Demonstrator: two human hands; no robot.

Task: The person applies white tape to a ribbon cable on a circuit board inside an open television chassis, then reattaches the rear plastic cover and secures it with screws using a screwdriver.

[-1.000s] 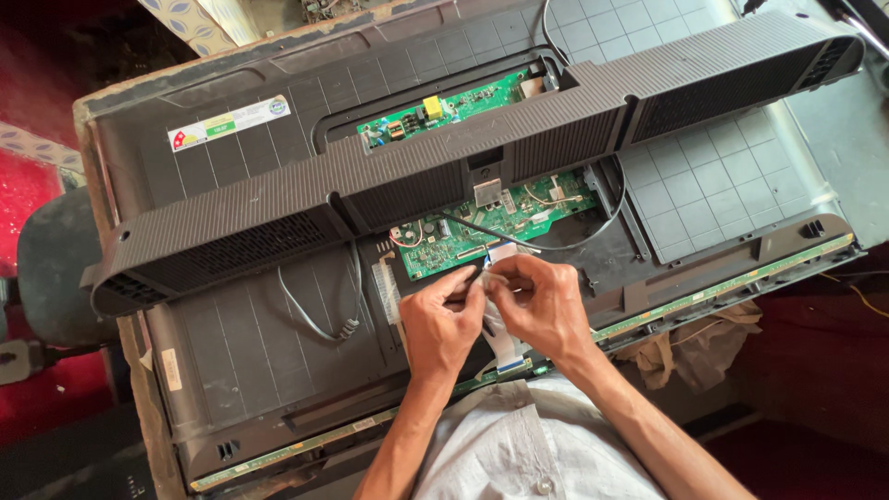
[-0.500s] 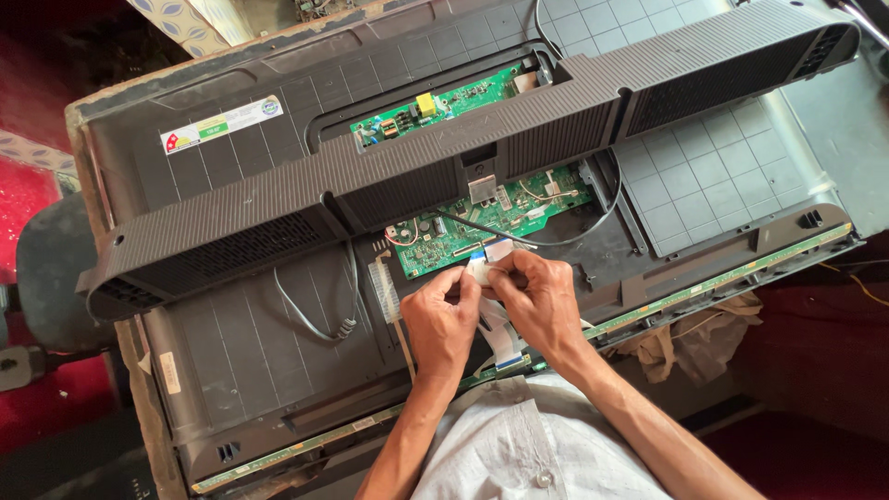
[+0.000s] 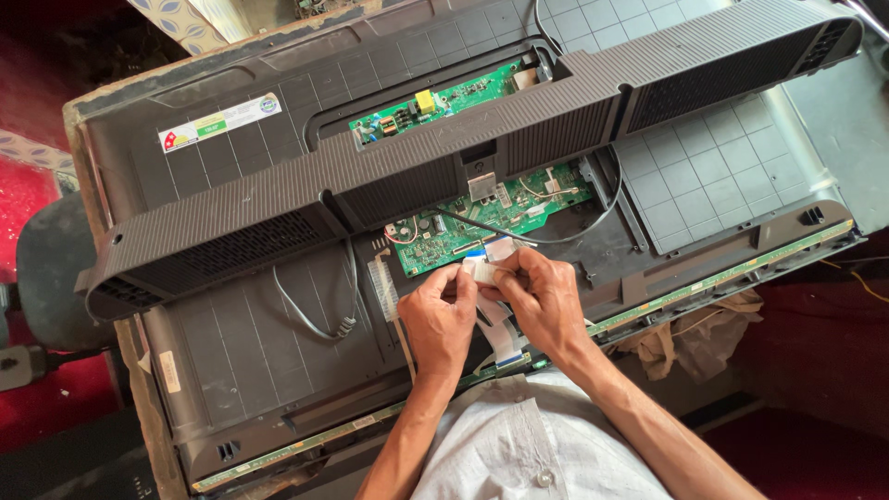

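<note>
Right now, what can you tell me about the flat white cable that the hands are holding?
The flat white cable is a thin, ribbon-like strip, probably plastic, with a blue end near the lower green circuit board. The left hand and right hand pinch it together. It runs down between the hands, bending, towards the television's lower edge.

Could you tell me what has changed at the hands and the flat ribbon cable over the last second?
Very little. Both hands, the left hand and right hand, remain pinched on the white flat ribbon cable at the near edge of the lower green circuit board; the fingers shifted only slightly along it. Nothing was let go. The long black ribbed cover and the open television back lie as before.
</note>
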